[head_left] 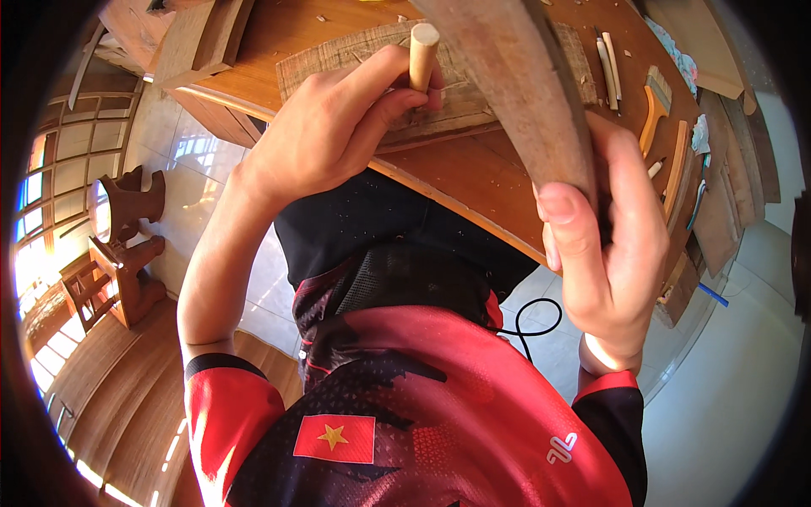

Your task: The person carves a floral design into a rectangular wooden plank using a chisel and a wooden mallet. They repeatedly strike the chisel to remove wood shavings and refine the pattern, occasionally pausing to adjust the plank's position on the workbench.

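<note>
My left hand [346,114] is closed round the pale wooden handle of a carving tool [424,59], held upright over a carved wooden board [329,63]. The tool's lower end is hidden behind my fingers. My right hand [612,245] grips the narrow end of a long, slightly curved wooden club [528,84]. The club widens away from me, passes over the board's right part and runs out of the top of the view. Its raised body stands to the right of the handle, apart from it.
The board lies on a brown wooden table [473,182] scattered with small chips. To the right are slim wooden-handled tools [606,72], a flat brush [655,110] and several planks [726,169]. Wood blocks [203,42] stand at the far left. A carved wooden chair [122,245] is on the floor.
</note>
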